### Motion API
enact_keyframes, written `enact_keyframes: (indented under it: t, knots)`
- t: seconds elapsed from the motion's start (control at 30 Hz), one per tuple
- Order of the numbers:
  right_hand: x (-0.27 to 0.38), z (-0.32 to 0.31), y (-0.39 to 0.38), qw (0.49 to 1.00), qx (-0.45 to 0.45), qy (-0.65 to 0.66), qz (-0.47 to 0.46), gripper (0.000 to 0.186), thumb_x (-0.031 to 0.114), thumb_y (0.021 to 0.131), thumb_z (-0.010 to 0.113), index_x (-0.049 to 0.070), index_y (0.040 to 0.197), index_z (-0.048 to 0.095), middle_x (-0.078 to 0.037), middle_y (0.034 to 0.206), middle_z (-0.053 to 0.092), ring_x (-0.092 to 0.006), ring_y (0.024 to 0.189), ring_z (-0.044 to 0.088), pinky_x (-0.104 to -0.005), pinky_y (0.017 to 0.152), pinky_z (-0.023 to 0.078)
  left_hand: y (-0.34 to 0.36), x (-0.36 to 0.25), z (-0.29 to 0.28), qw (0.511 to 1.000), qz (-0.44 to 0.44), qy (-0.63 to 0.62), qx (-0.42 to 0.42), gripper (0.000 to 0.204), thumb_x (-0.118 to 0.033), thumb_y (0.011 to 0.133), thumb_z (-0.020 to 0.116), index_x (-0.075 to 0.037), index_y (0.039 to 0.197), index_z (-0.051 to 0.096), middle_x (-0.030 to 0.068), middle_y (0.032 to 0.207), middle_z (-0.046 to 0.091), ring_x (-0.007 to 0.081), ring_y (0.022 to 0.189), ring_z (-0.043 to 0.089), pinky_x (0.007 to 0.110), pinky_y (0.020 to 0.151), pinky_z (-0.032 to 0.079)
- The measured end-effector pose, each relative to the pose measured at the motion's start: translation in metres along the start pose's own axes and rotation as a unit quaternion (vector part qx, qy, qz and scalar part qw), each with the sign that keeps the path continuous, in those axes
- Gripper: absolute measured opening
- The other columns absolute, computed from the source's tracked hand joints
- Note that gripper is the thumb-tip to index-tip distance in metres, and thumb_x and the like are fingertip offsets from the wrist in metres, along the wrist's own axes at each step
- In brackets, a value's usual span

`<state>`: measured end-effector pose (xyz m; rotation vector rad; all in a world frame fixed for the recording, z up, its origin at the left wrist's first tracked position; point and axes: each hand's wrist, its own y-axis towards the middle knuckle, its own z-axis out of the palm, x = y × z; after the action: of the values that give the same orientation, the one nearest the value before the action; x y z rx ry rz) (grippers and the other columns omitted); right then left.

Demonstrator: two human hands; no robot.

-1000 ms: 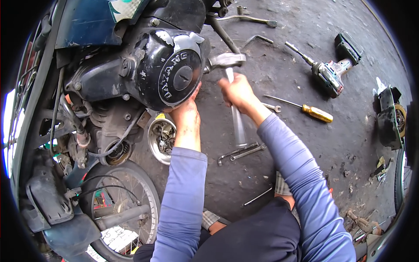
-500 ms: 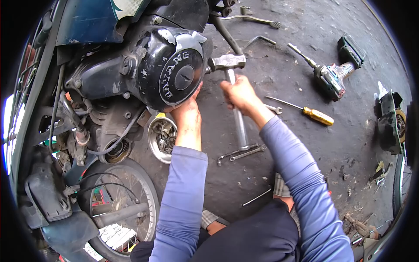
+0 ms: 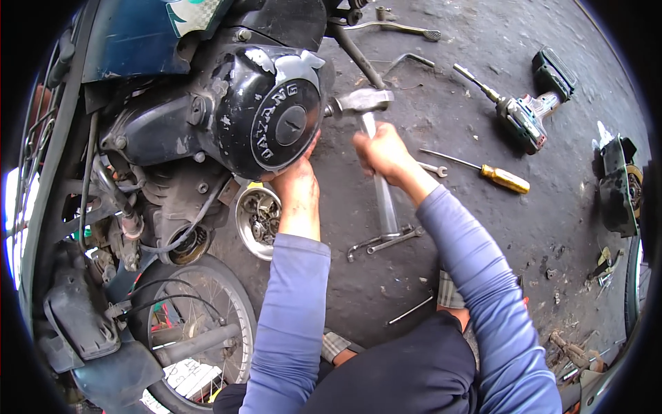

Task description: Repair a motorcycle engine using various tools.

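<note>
Right hand [image 3: 383,153] clenched on hammer [image 3: 369,131]; left hand [image 3: 295,181] flat, steadying cover [image 3: 265,110]. Advise short, square taps, fingers off strike line.

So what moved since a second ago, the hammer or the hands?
The hammer in the right hand swung a little left, its head now close against the round black engine cover. The left hand stayed pressed on the cover's lower edge. The screwdriver, drill and wrenches on the floor did not move.
</note>
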<state>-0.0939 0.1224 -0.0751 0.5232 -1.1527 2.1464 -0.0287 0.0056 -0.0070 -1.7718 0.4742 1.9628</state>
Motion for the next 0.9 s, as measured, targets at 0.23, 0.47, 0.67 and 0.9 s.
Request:
enact_keyframes:
  t: [0.23,0.47,0.67,0.9]
  knots:
    - [0.005,-0.008,0.001,0.990,-0.024,0.136,0.009,0.014,0.009,0.086,0.057,0.005,0.082,0.044,0.000,0.058,0.043,-0.0081,0.042,0.039,-0.0274,0.036,0.035,0.001,0.007,0.003,1.000,-0.005,0.006,0.012,0.039,-0.013,0.097,0.048,0.004,0.131,0.039,0.0226,0.122,0.053,0.0425,0.098,0.063,0.047,0.084,0.056]
    - [0.008,0.007,0.004,0.997,-0.019,0.080,0.009,0.015,0.008,0.085,0.056,0.007,0.082,0.041,0.002,0.056,0.040,-0.0074,0.041,0.039,-0.0274,0.036,0.035,0.002,0.000,-0.001,0.999,0.010,0.019,0.035,0.040,-0.015,0.097,0.048,0.003,0.131,0.039,0.0208,0.123,0.054,0.0421,0.098,0.063,0.049,0.086,0.054]
    - [0.009,0.001,-0.002,0.993,0.088,-0.071,0.014,0.013,0.005,0.084,0.054,0.007,0.083,0.041,0.001,0.058,0.040,-0.0070,0.042,0.038,-0.0272,0.037,0.035,0.004,-0.003,-0.008,0.997,0.028,0.031,0.065,0.038,-0.012,0.097,0.048,0.001,0.131,0.040,0.0215,0.121,0.054,0.0424,0.096,0.064,0.047,0.083,0.056]
    - [0.011,-0.004,0.003,0.968,0.123,-0.217,-0.019,0.011,0.007,0.086,0.055,0.005,0.080,0.046,0.000,0.061,0.042,-0.0081,0.042,0.035,-0.0280,0.037,0.034,0.003,-0.001,-0.003,1.000,0.007,0.006,0.027,0.039,-0.015,0.098,0.047,0.003,0.132,0.038,0.0218,0.123,0.052,0.0438,0.098,0.063,0.050,0.087,0.054]
